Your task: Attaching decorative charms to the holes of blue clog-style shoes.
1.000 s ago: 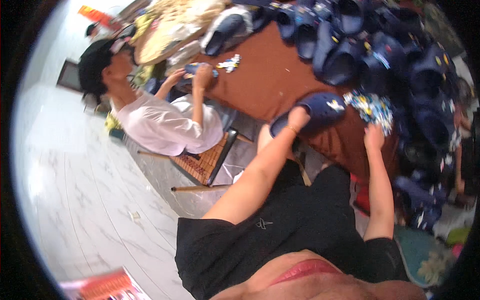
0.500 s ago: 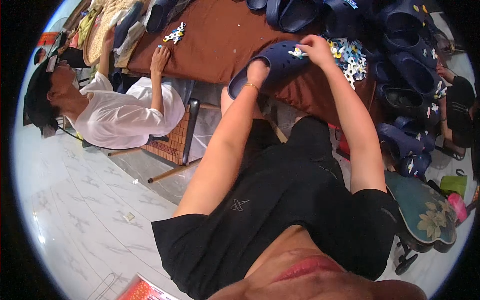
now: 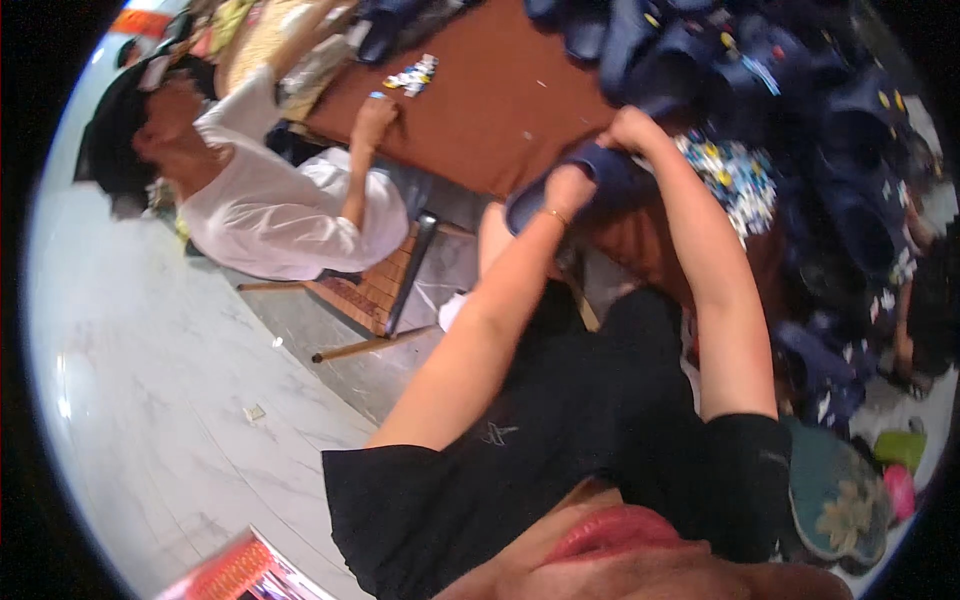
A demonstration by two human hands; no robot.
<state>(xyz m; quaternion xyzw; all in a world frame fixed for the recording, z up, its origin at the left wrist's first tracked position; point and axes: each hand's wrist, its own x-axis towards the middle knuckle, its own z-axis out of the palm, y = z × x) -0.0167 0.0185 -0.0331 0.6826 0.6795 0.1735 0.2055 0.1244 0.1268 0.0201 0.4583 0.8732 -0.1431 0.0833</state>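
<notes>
A navy blue clog (image 3: 622,178) with a holed upper is tilted between my two hands, above the near edge of the brown-covered table. My left hand (image 3: 570,190) reaches into the foot opening and holds the clog from inside, its fingertips hidden. My right hand (image 3: 632,132) is closed at the far side of the toe, fingers curled against the upper. Motion blur and the fingers hide whatever small piece lies under them. Just right of the clog lies a heap of small white, blue and yellow shoe charms (image 3: 738,185).
Many navy clogs (image 3: 860,215) crowd the table's far and right sides. At left, a person in white (image 3: 270,200) sits on a chair, one hand by a small charm cluster (image 3: 412,76) on the brown cloth (image 3: 470,110). A green flowered seat (image 3: 840,495) stands at lower right.
The view has shifted, so the scene sits lower and further right. My right hand has curled over the clog's toe; the white and yellow charm seen there before is now out of sight.
</notes>
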